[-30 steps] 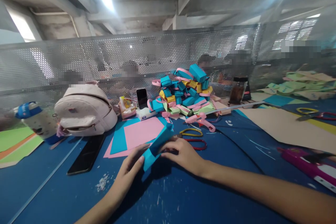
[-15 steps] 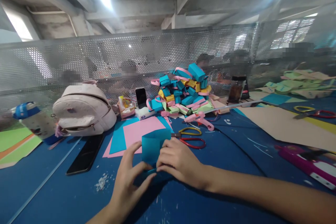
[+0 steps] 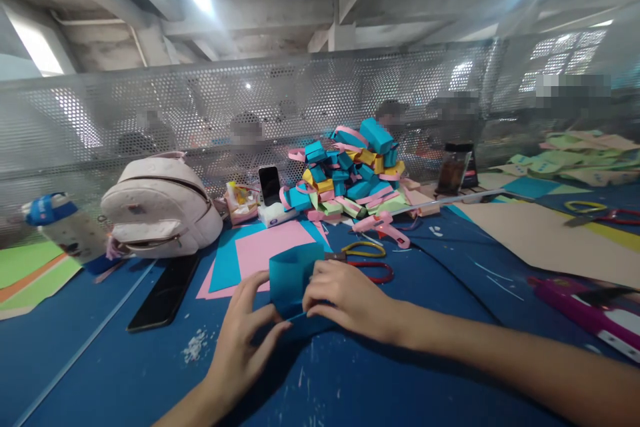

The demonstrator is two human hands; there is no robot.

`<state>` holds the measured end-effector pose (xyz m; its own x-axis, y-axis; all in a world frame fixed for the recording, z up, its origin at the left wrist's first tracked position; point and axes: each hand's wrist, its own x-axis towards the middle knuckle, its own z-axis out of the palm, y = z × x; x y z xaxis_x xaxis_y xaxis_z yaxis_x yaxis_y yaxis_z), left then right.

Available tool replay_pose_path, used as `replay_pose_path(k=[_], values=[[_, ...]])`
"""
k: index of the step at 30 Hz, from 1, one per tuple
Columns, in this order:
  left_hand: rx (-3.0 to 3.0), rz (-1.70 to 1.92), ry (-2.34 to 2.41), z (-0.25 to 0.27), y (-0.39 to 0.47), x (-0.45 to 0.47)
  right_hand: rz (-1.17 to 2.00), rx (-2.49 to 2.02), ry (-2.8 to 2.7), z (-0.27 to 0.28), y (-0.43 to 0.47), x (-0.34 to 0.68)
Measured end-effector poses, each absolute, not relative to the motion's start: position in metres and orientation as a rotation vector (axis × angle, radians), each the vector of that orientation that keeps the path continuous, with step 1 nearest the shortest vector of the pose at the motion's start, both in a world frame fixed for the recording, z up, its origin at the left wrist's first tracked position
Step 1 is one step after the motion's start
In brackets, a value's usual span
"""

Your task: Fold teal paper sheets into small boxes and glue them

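A folded piece of blue paper (image 3: 291,279) stands upright between my hands, with a lower flap along the blue tabletop. My left hand (image 3: 246,328) holds its left side; the fingers are bent around the edge, and the thumb is near the lower fold. On the right, my right hand (image 3: 345,297) is closed on the paper, fingers curled and partly covering its lower right corner. Just behind the right hand lie scissors (image 3: 365,250) with one yellow and one red handle. Sheets of pink paper (image 3: 270,245) and blue paper lie behind the folded piece.
A pink glue gun (image 3: 383,227) trails a dark cord. Behind it rises a heap of folded paper pieces (image 3: 350,173). A black phone (image 3: 165,293), a pale backpack (image 3: 160,207) and a bottle (image 3: 70,230) stand left. Rightward are a beige sheet (image 3: 530,237) and a magenta tool (image 3: 585,310).
My left thumb has drawn slightly left and away from the lower fold. My right hand has shifted a little to the right along the paper.
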<state>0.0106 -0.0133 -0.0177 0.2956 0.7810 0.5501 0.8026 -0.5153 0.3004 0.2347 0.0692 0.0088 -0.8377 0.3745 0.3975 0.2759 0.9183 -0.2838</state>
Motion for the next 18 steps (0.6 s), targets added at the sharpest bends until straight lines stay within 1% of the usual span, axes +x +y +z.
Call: replay_pose_path(k=[5,9,11,13,15,18], values=[[-2.511,-1.103,-1.582,-0.017,-0.012,0.004,0.201,-0.476,-2.671,0.018,0.076,0.239],[-2.447,-1.161,-1.555,-0.019,-0.007,0.000,0.267,-0.480,-2.647,0.020,0.077,0.240],[-2.338,-1.202,-1.536,-0.019,-0.007,0.001,0.391,-0.579,-2.557,0.018,0.077,0.239],[-2.245,-1.178,-1.499,-0.019,-0.009,0.004,0.636,-0.698,-2.404,0.013,0.078,0.237],[-2.244,-1.041,-1.401,-0.018,-0.013,0.011,0.879,-0.753,-2.250,0.004,0.080,0.234],[-2.315,-0.732,-1.187,-0.018,-0.018,0.025,1.140,-0.692,-2.100,-0.010,0.081,0.228]])
